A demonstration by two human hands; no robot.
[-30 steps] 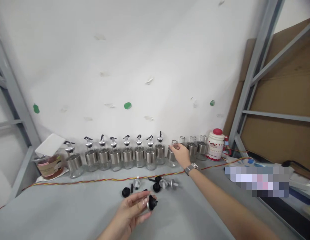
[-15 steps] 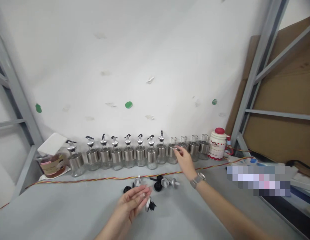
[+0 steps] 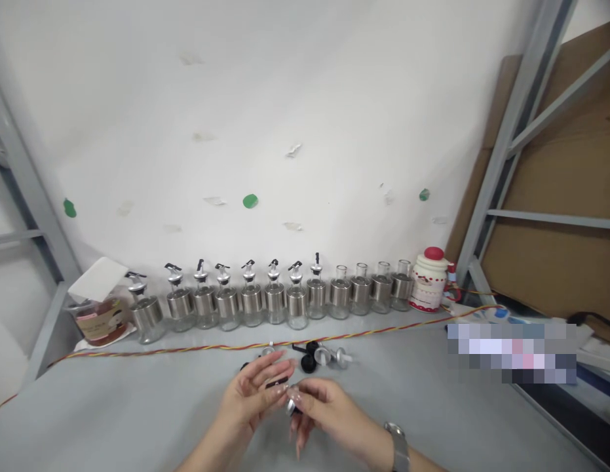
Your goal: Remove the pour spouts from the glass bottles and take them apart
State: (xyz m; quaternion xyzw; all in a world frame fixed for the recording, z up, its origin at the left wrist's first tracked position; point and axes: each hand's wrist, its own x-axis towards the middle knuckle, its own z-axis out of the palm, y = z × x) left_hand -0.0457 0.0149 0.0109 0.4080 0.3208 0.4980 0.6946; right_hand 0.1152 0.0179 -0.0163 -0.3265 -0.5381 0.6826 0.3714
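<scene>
Between my hands, low over the grey table (image 3: 137, 413), is a silver-and-black bottle pourer (image 3: 291, 407). My left hand (image 3: 246, 403) pinches it near its black lever (image 3: 277, 381), other fingers stretched out. My right hand (image 3: 337, 410), with a watch at the wrist, grips its silver and black body between thumb and fingers; part of the pourer is hidden. Just beyond lie several loose pourer parts, among them a black cap (image 3: 308, 362) and a silver spout (image 3: 342, 357). Behind them a row of glass bottles (image 3: 297, 305) with metal bands stands along the wall; those at right have bare necks.
A twisted red-yellow cord (image 3: 187, 351) runs across the table before the bottles. A cream jar (image 3: 426, 285) with a red lid stands at the row's right end, a lidded tub (image 3: 98, 321) at the left. Grey shelf posts (image 3: 504, 144) frame both sides.
My right hand has come back from the bare-necked bottles to the pourer and taken hold of it. My left hand has turned, bringing the black lever into sight.
</scene>
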